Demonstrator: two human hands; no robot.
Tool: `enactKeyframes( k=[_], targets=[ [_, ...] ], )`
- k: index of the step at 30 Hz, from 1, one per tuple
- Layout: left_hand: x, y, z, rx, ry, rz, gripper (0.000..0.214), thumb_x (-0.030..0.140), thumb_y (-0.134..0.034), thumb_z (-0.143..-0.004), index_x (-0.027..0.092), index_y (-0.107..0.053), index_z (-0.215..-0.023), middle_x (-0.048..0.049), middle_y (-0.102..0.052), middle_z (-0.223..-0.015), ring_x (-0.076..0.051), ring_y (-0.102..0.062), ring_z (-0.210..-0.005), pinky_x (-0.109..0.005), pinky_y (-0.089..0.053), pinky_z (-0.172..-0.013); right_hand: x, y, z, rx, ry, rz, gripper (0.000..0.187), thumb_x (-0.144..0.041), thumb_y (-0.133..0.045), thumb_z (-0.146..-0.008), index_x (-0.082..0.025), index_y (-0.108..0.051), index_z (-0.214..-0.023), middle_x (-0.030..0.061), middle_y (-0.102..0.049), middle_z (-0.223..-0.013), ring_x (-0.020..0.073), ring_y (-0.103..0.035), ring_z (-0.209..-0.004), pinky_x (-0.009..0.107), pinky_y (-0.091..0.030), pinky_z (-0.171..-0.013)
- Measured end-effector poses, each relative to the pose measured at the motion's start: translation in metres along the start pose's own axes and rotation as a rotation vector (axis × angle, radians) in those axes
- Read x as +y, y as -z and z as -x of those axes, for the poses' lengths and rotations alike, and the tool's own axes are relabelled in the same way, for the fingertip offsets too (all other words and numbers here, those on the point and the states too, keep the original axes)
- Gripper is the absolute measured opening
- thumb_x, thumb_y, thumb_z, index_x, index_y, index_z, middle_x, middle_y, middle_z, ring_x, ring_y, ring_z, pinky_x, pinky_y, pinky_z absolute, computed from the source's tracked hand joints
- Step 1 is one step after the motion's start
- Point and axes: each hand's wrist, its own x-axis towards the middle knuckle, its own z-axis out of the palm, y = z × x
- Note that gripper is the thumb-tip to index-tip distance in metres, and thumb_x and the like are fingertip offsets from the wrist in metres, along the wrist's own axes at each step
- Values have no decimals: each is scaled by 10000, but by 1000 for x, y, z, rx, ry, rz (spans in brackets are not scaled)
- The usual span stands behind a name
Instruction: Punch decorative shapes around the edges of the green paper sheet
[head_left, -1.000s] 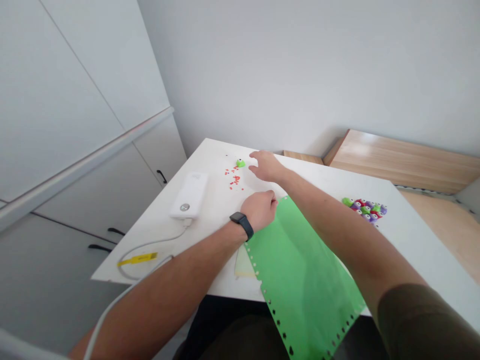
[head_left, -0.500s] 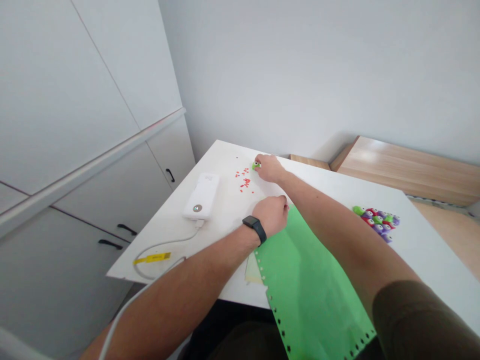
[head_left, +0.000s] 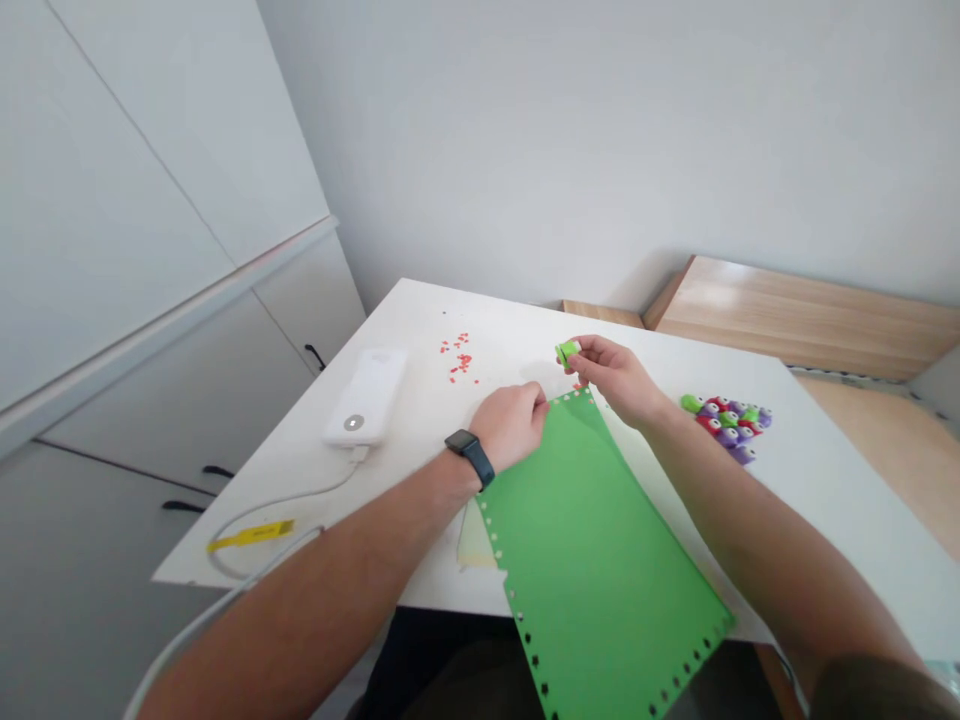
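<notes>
Between the thumb and fingers of my right hand (head_left: 611, 375) is a small green craft punch (head_left: 566, 352), held just above the table past the sheet's far edge. My left hand (head_left: 510, 422) is closed at the far left corner of a green paper sheet (head_left: 600, 540), its fingertips partly hidden. Small shaped holes line several edges of the sheet. Its near end hangs over the table's front edge. Small red paper bits (head_left: 461, 362) lie scattered beyond my left hand.
A white power bank (head_left: 367, 395) with a cable and yellow tag (head_left: 255, 534) sits at left on the white table (head_left: 420, 320). Several green, red and purple punches (head_left: 726, 420) are grouped at right. White cabinets stand left; a wooden surface (head_left: 810, 310) is behind right.
My right hand has lifted the green punch from beside the red bits and brought it right and nearer, to the sheet's far edge. The view has shifted slightly right.
</notes>
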Motion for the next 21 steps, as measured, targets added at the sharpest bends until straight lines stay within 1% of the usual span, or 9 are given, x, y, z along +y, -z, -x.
enactKeyframes(
  k=[2,3,5,8,11,14,17,21],
  targets=[
    [0,3,0,-1,-1,6,217,283,-523,-1025,208,-723,-988,-78,-802,-963,-244,-750,-912,-333,-511,-785,-2,10,21,-16,-10,-31,318,-427,-802,-872,-214,-709,-1088,17,-699,-870,156,-577,-764,298,-432,-669],
    [0,4,0,-5,-5,10,218,285,-524,-1025,209,-726,-993,-75,-804,-966,-241,-750,-910,-331,-514,-789,-3,14,30,-3,-2,-47,303,-410,-807,-875,-221,-715,-1093,15,-701,-879,153,-572,-762,301,-432,-678],
    [0,8,-1,-12,-2,13,225,292,-521,-1027,212,-728,-994,-70,-806,-961,-236,-748,-893,-330,-516,-785,-4,22,44,67,25,-64,290,-385,-817,-877,-244,-722,-1112,12,-708,-930,156,-579,-791,310,-439,-703],
    [-1,12,-2,-19,8,12,231,311,-518,-1026,214,-724,-989,-72,-810,-990,-236,-748,-885,-329,-518,-771,1,31,58,111,23,-76,281,-379,-819,-880,-256,-729,-1116,12,-712,-944,168,-593,-819,319,-444,-712],
    [-3,15,-2,-18,20,14,234,318,-513,-1024,207,-719,-1008,-75,-810,-999,-241,-750,-906,-331,-521,-776,10,36,66,107,-13,-95,259,-388,-806,-895,-248,-733,-1101,10,-710,-897,165,-587,-789,316,-429,-694],
    [-5,17,-2,15,22,41,252,349,-513,-1026,204,-718,-1021,-72,-810,-996,-243,-750,-919,-335,-525,-791,17,38,70,69,-44,-155,232,-401,-773,-925,-238,-742,-1087,24,-707,-927,164,-593,-802,315,-425,-696],
    [-7,19,-3,21,30,42,261,362,-509,-1026,208,-719,-1029,-64,-809,-1000,-241,-749,-920,-334,-519,-776,17,38,72,59,-65,-249,219,-403,-761,-936,-234,-747,-1074,32,-701,-964,162,-600,-817,314,-427,-701],
    [-10,21,-3,22,44,43,267,375,-500,-1028,216,-714,-1044,-59,-807,-1000,-243,-745,-939,-331,-517,-774,12,37,72,50,-117,-334,235,-426,-759,-932,-231,-746,-1063,44,-709,-961,167,-594,-793,323,-431,-694]
  ],
)
